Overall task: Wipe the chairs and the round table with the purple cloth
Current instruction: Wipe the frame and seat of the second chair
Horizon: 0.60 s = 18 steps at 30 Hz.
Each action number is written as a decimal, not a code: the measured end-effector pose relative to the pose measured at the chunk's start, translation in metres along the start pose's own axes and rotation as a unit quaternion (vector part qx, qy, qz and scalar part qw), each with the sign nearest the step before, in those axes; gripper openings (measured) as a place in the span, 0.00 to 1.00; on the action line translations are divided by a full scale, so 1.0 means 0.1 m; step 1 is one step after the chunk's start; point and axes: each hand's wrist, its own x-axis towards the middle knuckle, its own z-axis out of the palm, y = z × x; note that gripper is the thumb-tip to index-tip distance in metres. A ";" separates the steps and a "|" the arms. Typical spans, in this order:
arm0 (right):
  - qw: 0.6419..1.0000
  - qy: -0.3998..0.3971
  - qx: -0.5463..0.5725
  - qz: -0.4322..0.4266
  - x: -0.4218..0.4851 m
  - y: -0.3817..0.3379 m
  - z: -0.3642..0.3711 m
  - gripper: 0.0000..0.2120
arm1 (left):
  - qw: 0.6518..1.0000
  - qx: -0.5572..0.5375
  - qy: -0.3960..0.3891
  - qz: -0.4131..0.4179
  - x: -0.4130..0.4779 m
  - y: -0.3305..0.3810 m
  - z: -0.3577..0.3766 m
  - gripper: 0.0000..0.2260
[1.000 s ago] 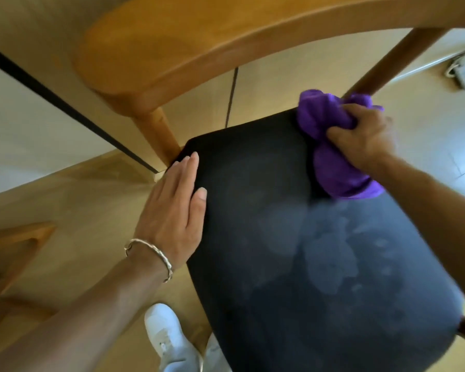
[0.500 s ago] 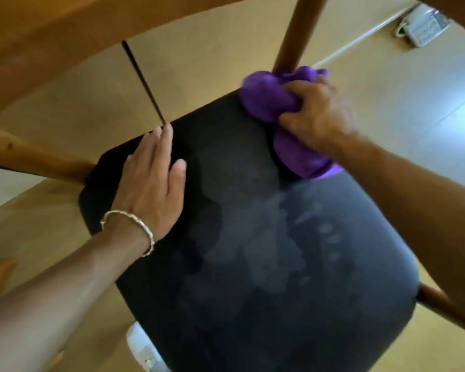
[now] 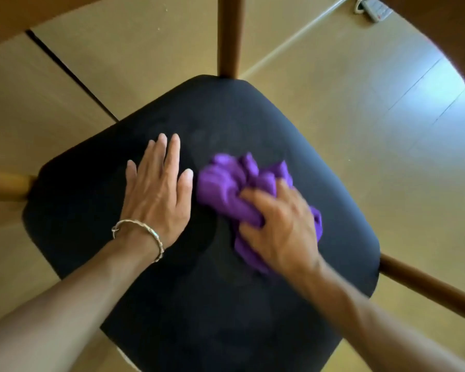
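I look straight down on a wooden chair with a black padded seat (image 3: 226, 116). My right hand (image 3: 282, 229) grips a bunched purple cloth (image 3: 226, 183) and presses it on the middle of the seat; the hand is motion-blurred. My left hand (image 3: 156, 191) lies flat on the seat just left of the cloth, fingers spread, a silver bracelet on the wrist. The round table is out of view.
Wooden chair posts rise at the top (image 3: 228, 36), left (image 3: 6, 185) and lower right (image 3: 430, 288) of the seat. The curved wooden backrest (image 3: 440, 28) arcs across the top corners. Light wood floor surrounds the chair, with a white power strip (image 3: 373, 10) at the far top right.
My right hand has swept the cloth from the seat's far corner down to its middle. My left hand stays flat on the seat. The view has shifted to look more directly down.
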 end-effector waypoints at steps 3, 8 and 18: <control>0.998 -0.049 0.008 -0.047 -0.39 -0.05 0.05 0.18 | 1.000 0.016 -0.018 0.016 -0.19 -0.10 0.00 0.30; 0.998 0.020 0.008 -0.052 0.42 -0.09 -0.14 0.23 | 1.000 0.015 0.003 0.023 -0.31 -0.24 -0.09 0.29; 0.999 0.037 -0.035 -0.007 0.04 -0.62 0.38 0.23 | 0.999 0.022 0.026 -0.028 -0.80 -0.73 -0.13 0.28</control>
